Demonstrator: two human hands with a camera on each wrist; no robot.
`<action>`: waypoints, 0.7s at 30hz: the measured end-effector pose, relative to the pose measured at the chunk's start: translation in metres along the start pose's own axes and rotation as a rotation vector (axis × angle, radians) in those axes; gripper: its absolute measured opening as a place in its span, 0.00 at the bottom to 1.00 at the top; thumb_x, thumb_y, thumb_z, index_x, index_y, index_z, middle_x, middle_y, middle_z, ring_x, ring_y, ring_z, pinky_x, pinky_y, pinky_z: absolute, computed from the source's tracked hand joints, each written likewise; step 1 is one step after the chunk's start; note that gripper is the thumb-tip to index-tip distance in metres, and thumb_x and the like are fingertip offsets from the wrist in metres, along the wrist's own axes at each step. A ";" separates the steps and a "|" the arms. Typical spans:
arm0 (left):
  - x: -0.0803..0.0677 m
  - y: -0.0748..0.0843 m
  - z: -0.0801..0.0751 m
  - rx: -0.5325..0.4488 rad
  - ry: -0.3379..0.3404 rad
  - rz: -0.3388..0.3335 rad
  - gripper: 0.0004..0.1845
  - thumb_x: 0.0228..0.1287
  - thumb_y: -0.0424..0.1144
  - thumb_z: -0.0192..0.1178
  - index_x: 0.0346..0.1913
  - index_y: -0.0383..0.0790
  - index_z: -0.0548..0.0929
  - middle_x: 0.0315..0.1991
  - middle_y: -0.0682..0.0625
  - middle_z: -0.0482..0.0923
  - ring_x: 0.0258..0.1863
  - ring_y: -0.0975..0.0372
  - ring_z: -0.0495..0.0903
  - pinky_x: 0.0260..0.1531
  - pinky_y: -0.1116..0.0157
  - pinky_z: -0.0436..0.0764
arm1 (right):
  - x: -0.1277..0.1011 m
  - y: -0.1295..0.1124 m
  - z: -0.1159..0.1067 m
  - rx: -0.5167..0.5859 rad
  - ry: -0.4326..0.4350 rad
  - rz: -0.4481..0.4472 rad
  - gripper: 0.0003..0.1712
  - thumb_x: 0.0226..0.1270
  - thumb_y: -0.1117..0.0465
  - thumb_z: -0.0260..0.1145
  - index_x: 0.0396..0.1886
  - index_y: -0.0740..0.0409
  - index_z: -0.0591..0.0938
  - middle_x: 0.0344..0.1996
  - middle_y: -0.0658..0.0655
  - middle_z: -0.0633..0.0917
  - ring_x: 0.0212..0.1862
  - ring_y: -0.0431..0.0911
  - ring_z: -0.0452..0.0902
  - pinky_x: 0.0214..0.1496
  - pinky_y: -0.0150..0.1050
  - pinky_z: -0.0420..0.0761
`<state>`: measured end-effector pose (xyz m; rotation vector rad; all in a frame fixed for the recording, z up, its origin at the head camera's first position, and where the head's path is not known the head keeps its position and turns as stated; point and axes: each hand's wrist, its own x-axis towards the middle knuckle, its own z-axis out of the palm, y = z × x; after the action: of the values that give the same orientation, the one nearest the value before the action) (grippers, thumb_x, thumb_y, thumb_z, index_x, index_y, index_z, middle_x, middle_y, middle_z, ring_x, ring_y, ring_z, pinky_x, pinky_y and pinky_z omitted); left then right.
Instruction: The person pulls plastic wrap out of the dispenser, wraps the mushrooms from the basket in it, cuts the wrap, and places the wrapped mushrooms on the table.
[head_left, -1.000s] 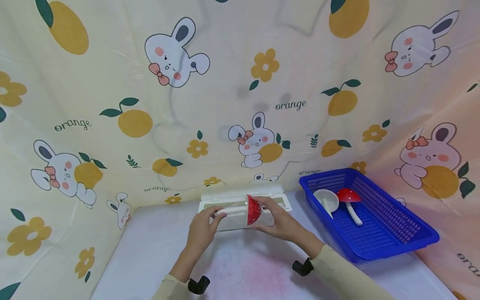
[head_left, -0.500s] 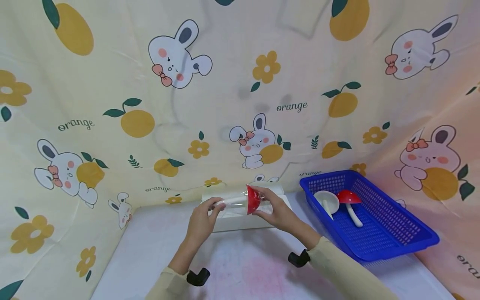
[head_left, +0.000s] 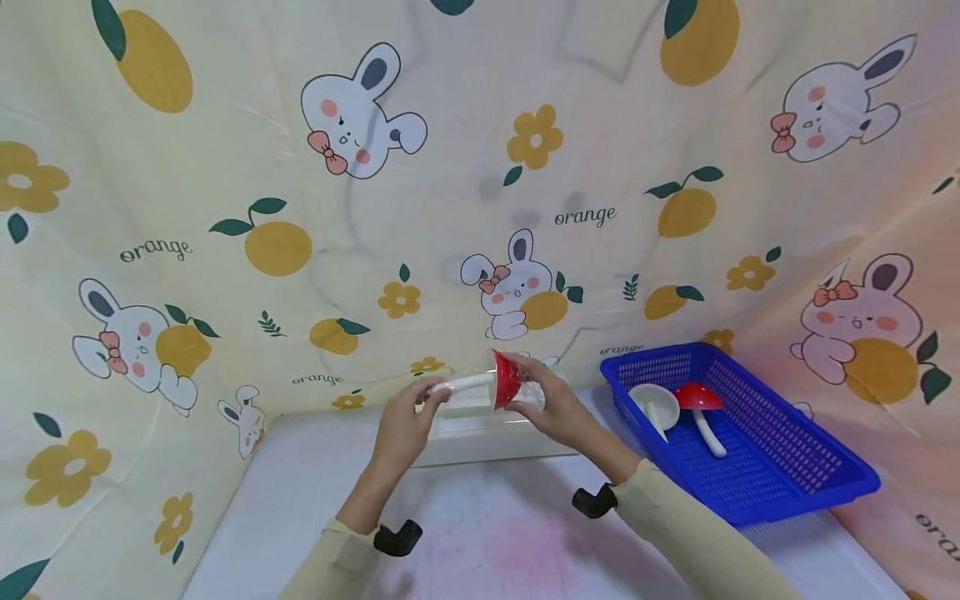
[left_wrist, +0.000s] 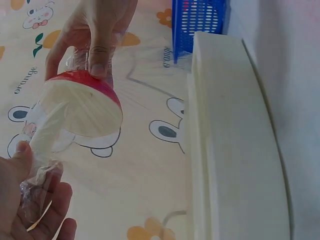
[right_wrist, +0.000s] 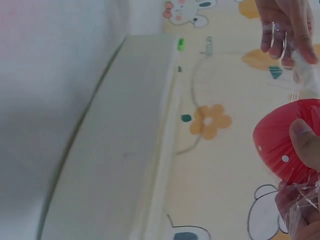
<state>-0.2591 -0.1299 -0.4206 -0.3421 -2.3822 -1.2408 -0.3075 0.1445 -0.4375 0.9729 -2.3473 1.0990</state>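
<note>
wrapped mushroom [head_left: 483,380] | left fingers [left_wrist: 59,199] pinching stem [left_wrist: 48,132] | right fingers [left_wrist: 54,61] clamped on red cap [right_wrist: 275,140]

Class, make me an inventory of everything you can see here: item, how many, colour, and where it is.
Wrapped mushroom: 1, red cap with white spots, white stem, between the two hands
Clear wrap: 1, see-through, around that mushroom
Long white item: 1, white, on the table beyond the wrists
Blue basket: 1, blue, right side
Red-capped mushroom: 1, red and white, in the basket
Pale-side-up mushroom: 1, white where visible, in the basket
Table: 1, whitish with a pinkish patch, below
Printed cloth: cream with rabbits, oranges, flowers, behind
Left hand: 1, bare, at the stem end
Right hand: 1, bare, on the cap
Sleeves: 2, beige, on the forearms
</note>
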 end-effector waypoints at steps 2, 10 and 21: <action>0.002 0.002 -0.001 -0.007 0.007 0.011 0.14 0.77 0.45 0.66 0.56 0.41 0.90 0.42 0.53 0.92 0.47 0.53 0.88 0.51 0.47 0.84 | 0.003 -0.002 -0.002 -0.001 0.006 -0.008 0.54 0.63 0.65 0.82 0.84 0.37 0.64 0.76 0.52 0.75 0.71 0.54 0.78 0.65 0.53 0.84; 0.007 0.009 -0.006 -0.008 0.012 0.017 0.14 0.78 0.45 0.65 0.56 0.41 0.90 0.43 0.53 0.92 0.46 0.54 0.86 0.50 0.49 0.84 | 0.009 -0.008 -0.009 -0.017 0.021 -0.024 0.54 0.63 0.66 0.82 0.84 0.40 0.64 0.76 0.54 0.75 0.72 0.54 0.77 0.66 0.53 0.83; 0.010 0.017 -0.011 -0.013 0.031 0.030 0.17 0.76 0.46 0.67 0.60 0.40 0.89 0.44 0.50 0.91 0.45 0.55 0.85 0.45 0.55 0.81 | 0.018 -0.014 -0.016 -0.026 0.040 -0.062 0.54 0.62 0.69 0.81 0.83 0.42 0.65 0.75 0.54 0.75 0.71 0.54 0.77 0.67 0.53 0.83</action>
<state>-0.2576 -0.1287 -0.3980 -0.3596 -2.3354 -1.2400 -0.3088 0.1428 -0.4099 0.9977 -2.2782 1.0522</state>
